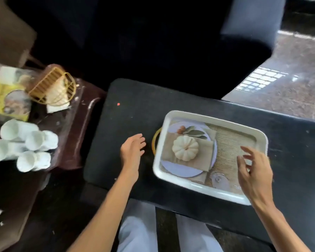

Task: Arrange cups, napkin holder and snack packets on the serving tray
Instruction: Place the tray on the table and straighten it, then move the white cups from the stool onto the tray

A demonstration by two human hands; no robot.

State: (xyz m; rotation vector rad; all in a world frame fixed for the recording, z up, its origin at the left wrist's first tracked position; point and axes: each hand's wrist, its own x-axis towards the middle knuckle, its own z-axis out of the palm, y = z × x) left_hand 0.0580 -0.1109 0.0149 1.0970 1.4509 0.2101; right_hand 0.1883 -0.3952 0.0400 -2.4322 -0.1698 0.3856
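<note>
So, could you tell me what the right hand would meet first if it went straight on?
Probably the far rim of the serving tray; how high the right hand hovers is unclear.

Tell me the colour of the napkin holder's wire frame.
Gold, a slatted wire napkin holder; head view.
</note>
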